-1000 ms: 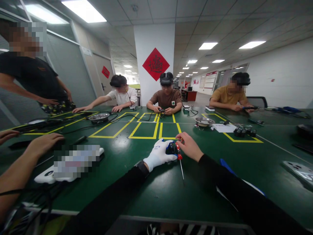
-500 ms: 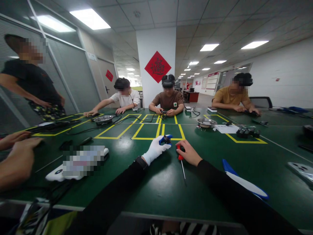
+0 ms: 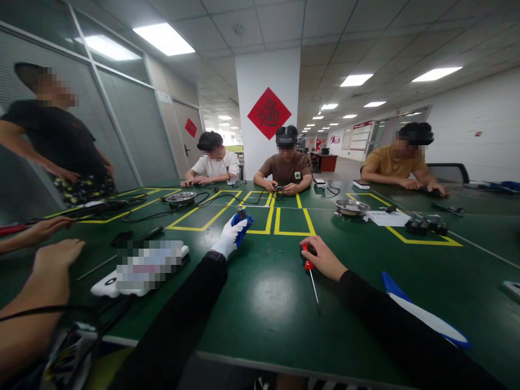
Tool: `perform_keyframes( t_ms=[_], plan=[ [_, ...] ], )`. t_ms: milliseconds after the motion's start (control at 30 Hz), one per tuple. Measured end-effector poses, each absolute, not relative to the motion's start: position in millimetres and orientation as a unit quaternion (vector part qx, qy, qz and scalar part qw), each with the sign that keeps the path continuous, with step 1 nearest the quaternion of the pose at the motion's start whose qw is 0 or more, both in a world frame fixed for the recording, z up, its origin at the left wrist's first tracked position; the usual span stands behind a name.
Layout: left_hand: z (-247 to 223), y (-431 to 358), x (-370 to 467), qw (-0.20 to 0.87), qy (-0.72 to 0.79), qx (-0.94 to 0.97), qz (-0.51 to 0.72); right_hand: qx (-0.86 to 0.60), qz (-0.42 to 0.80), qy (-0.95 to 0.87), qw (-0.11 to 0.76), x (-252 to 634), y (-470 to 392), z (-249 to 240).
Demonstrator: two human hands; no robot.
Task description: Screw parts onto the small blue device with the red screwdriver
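My left hand (image 3: 229,236), in a white glove with blue fingers, is closed around a small black part (image 3: 242,214) above the table. Its fingers hide most of the part, and I cannot make out its kind. Bare, my right hand (image 3: 325,257) rests on the table with its fingers curled around the red handle of a screwdriver (image 3: 309,265). The screwdriver's metal shaft points back toward me. Right of my right forearm lies a flat white and blue glove (image 3: 430,314).
Yellow tape marks the green table (image 3: 252,346). Metal bowls (image 3: 352,207), a paper sheet (image 3: 388,218) and several black parts (image 3: 426,225) stand farther off. At left are a white device (image 3: 150,271), another screwdriver (image 3: 95,269) and a co-worker's arms (image 3: 44,281). Several people sit opposite.
My left hand has moved left, away from my right hand, carrying the black part, and has turned. My right hand stays at the screwdriver. The view has shifted slightly left.
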State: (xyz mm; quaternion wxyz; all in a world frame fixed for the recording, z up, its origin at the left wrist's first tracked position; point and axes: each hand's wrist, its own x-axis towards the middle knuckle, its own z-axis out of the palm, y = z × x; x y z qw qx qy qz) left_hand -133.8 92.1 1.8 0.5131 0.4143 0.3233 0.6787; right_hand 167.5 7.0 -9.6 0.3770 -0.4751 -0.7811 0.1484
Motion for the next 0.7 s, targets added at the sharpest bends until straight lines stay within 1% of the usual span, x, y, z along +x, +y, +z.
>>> perform_keyframes(
  t_ms=[100,200,433,700],
  plan=[
    [-0.2,100.7,-145.2,0.442,0.390,0.371,0.717,-0.480,0.153,-0.780,0.372,168.1,7.1,-9.8],
    [3.4,106.3,-160.9,0.428,0.411,0.333,0.733,-0.476,0.153,-0.781,0.374,168.4,7.1,-9.9],
    [22.0,106.4,-192.2,0.488,0.449,0.246,0.707,-0.472,0.160,-0.782,0.375,168.0,7.8,-9.8],
    [30.3,102.2,-184.8,0.511,0.440,0.232,0.701,-0.470,0.163,-0.784,0.372,168.8,8.4,-10.0]
  ],
)
